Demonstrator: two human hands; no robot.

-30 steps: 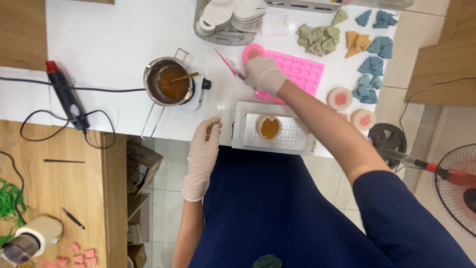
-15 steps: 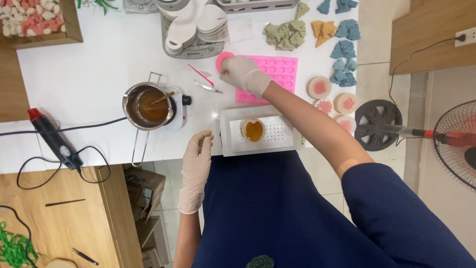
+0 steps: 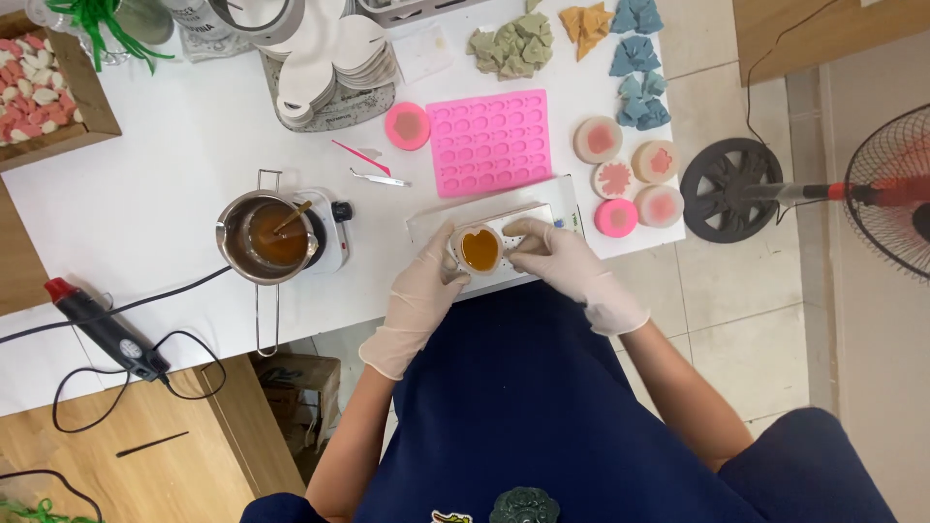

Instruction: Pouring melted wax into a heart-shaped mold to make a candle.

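A small white heart-shaped mould filled with amber liquid (image 3: 480,249) rests on a flat white scale (image 3: 567,200) at the table's near edge. My left hand (image 3: 423,287), in a pale glove, grips the mould's left side. My right hand (image 3: 557,255), also gloved, holds its right side with the fingertips. A pink silicone mould tray (image 3: 489,140) with several cavities lies just behind the scale.
A steel pot of amber liquid (image 3: 266,237) stands on a small white hotplate (image 3: 329,225) at the left. Tweezers (image 3: 380,177), a round pink mould (image 3: 408,126), round filled moulds (image 3: 630,174), coloured shapes (image 3: 635,68), stacked white dishes (image 3: 329,58), a heat gun (image 3: 97,324), a floor fan (image 3: 891,189).
My right hand has come back from the pink tray to the heart-shaped mould. My left hand has risen from the table edge onto the mould. The view has shifted.
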